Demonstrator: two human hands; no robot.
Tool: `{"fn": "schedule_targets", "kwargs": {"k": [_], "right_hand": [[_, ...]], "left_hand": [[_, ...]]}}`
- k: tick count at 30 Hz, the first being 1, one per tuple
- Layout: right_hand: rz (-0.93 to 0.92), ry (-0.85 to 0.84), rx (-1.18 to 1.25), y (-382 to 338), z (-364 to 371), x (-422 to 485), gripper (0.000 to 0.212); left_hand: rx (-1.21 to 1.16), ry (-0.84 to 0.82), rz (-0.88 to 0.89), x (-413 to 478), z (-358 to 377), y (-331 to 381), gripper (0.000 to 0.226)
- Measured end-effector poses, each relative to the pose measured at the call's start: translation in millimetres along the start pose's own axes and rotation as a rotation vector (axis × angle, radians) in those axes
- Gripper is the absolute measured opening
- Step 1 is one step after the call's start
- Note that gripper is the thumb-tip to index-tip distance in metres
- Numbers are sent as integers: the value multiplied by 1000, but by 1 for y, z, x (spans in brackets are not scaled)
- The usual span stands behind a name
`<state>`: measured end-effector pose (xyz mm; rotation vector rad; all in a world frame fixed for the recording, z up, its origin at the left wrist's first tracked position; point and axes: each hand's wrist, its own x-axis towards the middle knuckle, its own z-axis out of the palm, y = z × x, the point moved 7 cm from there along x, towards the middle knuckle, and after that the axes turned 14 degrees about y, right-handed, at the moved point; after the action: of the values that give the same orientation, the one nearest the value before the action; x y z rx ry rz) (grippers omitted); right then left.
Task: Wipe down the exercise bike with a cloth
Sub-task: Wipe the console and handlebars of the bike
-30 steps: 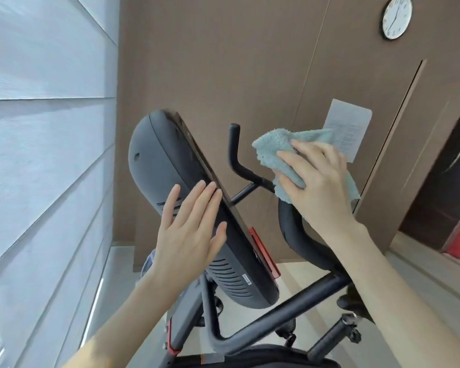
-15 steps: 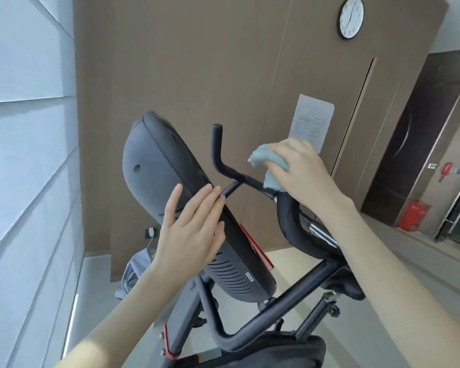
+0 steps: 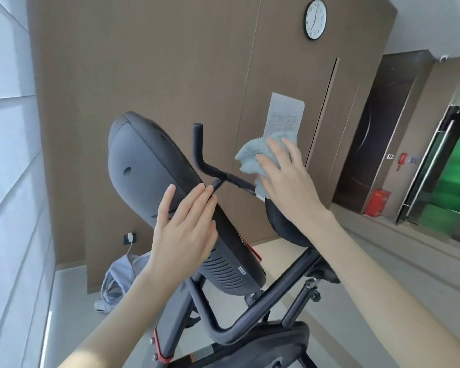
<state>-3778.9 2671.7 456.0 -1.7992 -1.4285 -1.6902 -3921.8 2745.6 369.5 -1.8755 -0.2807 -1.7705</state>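
The exercise bike's dark grey console [image 3: 146, 166] tilts up at the centre of the view, with black handlebars [image 3: 201, 155] behind it and the black frame tube [image 3: 250, 317] below. My left hand [image 3: 183, 227] rests flat on the console's edge, fingers together, holding nothing. My right hand [image 3: 287, 181] presses a light blue cloth [image 3: 255, 152] onto the handlebar, above its padded black grip [image 3: 282, 224]. The part of the bar under the cloth is hidden.
A brown panelled wall with a paper notice [image 3: 284, 112] and a round clock [image 3: 315, 18] stands behind the bike. A grey bag [image 3: 117, 280] lies on the floor by a wall socket. A red box [image 3: 377, 203] and a glass door [image 3: 441, 176] are at right.
The view has swung left and up slightly. My right hand slid the cloth along the handlebar and opened flatter over it. My left hand stayed on the console.
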Motion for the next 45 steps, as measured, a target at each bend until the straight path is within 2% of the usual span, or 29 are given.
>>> {"fn": "schedule_targets", "kwargs": {"k": [3, 7, 10, 13, 19, 24, 28, 33, 36, 40, 45], "right_hand": [[6, -110, 61, 5, 11, 24, 21], [226, -143, 328, 20, 19, 33, 34], [343, -66, 447, 23, 17, 26, 34], [339, 76, 414, 16, 9, 9, 30], [156, 99, 149, 1, 6, -23, 53], [-55, 6, 10, -1, 6, 8, 39], [-176, -7, 0, -5, 7, 9, 49], [-345, 118, -8, -15, 7, -44, 35], [-437, 105, -17, -28, 14, -89, 20], [-475, 97, 40, -28, 12, -122, 25], [-509, 162, 71, -19, 0, -89, 20]], "left_hand": [[-10, -6, -15, 0, 1, 0, 35], [-3, -17, -18, 0, 0, 0, 35], [1, -20, -24, 0, 1, 1, 34], [-8, -19, -40, 0, 1, 1, 34], [-19, -22, -46, 1, 2, 2, 32], [-14, -35, -38, 0, 2, 1, 33], [-7, -42, -27, -1, 2, 2, 34], [-11, -39, -45, -1, 0, 3, 31], [-8, -47, -46, -1, -1, 4, 32], [-4, -62, -37, 0, -1, 5, 32], [-3, -50, -32, 0, -2, 5, 32]]}}
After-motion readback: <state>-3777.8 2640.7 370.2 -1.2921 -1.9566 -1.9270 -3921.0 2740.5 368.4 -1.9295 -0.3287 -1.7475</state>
